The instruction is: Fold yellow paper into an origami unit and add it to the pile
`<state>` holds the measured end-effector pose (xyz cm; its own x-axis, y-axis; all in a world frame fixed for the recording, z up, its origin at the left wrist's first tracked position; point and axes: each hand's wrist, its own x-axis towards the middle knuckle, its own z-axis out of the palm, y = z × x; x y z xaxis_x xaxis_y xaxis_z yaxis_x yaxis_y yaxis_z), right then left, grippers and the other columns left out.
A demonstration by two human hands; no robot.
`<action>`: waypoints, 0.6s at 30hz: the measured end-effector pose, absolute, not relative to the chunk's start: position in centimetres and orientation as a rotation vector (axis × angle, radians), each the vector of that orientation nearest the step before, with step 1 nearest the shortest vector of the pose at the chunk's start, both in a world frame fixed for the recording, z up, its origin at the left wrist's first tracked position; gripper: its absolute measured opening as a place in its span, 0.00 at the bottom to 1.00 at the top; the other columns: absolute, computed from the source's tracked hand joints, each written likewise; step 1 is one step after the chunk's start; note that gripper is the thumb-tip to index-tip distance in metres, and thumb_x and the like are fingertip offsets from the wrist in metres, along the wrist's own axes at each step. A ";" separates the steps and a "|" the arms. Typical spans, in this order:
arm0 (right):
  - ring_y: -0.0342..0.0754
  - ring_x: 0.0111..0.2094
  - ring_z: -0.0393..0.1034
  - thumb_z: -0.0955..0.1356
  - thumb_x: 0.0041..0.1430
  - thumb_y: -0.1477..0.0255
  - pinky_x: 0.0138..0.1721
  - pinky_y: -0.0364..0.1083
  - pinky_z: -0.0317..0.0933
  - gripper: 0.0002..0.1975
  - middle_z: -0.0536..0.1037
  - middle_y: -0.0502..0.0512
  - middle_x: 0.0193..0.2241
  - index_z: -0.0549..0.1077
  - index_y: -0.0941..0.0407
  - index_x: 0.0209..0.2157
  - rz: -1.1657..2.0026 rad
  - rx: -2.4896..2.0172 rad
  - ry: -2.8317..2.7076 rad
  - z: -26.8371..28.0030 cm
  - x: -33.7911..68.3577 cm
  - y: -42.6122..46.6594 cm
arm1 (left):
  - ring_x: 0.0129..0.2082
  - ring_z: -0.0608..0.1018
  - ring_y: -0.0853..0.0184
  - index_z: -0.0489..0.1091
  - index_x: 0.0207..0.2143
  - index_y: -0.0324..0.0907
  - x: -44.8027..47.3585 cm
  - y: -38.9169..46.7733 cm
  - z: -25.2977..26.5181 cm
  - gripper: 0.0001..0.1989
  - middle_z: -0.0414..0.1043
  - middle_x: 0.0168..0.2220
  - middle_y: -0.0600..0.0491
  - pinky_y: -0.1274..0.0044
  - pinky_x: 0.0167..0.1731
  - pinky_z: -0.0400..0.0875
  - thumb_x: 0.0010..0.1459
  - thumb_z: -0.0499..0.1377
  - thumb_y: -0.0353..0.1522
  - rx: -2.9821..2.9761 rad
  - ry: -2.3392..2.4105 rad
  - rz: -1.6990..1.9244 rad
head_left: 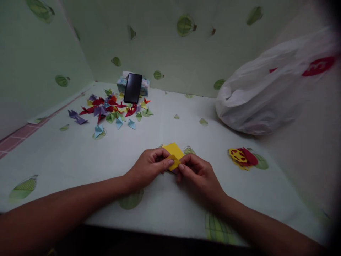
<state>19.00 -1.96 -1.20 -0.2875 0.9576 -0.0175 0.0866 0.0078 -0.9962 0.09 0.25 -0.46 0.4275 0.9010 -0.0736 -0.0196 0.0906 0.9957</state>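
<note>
A small folded sheet of yellow paper (173, 149) is held just above the tabletop, near the middle of the view. My left hand (153, 164) pinches its left side, the thumb lying on top of the paper. On the right side, my right hand (198, 171) grips the lower right corner between thumb and fingers. Both hands are closed on the same paper, their fingertips a short way apart. The undersides of the paper and some fingers are hidden.
Many-coloured folded paper cranes (106, 108) lie heaped at the back left. Behind them a phone (133, 88) leans on a tissue box (145, 86). Red and yellow paper cut-outs (243, 158) lie at right, and a white plastic bag (255, 92) stands at the back right.
</note>
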 end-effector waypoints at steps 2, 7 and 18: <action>0.43 0.24 0.67 0.68 0.62 0.66 0.30 0.45 0.61 0.09 0.74 0.48 0.20 0.69 0.55 0.31 1.419 -1.126 -1.529 -1.2 19.0 -1.9 | 0.28 0.70 0.71 0.71 0.29 0.37 0.0 0.2 -0.5 0.09 0.72 0.28 0.54 0.77 0.31 0.63 0.56 0.62 0.35 1.360 0.906 0.851; 0.42 0.22 0.63 0.67 0.62 0.64 0.27 0.44 0.57 0.13 0.71 0.48 0.18 0.68 0.56 0.26 1.319 -1.192 -1.653 -1.1 19.1 -2.1 | 0.26 0.68 0.73 0.70 0.29 0.38 0.2 0.2 -0.7 0.10 0.68 0.25 0.57 0.77 0.29 0.63 0.55 0.62 0.36 1.325 0.848 0.816; 0.43 0.21 0.61 0.67 0.63 0.64 0.24 0.44 0.54 0.14 0.69 0.48 0.18 0.67 0.55 0.25 1.198 -1.214 -1.616 -1.2 19.1 -2.6 | 0.21 0.68 0.74 0.68 0.27 0.38 0.6 0.1 -0.7 0.10 0.66 0.21 0.59 0.79 0.24 0.62 0.51 0.64 0.35 1.214 0.861 0.661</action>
<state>19.10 -2.57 -1.24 -0.2479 0.9679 0.0410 0.2425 0.1030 -0.9647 0.64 0.05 -0.69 0.5298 0.8223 -0.2077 0.0116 0.2378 0.9712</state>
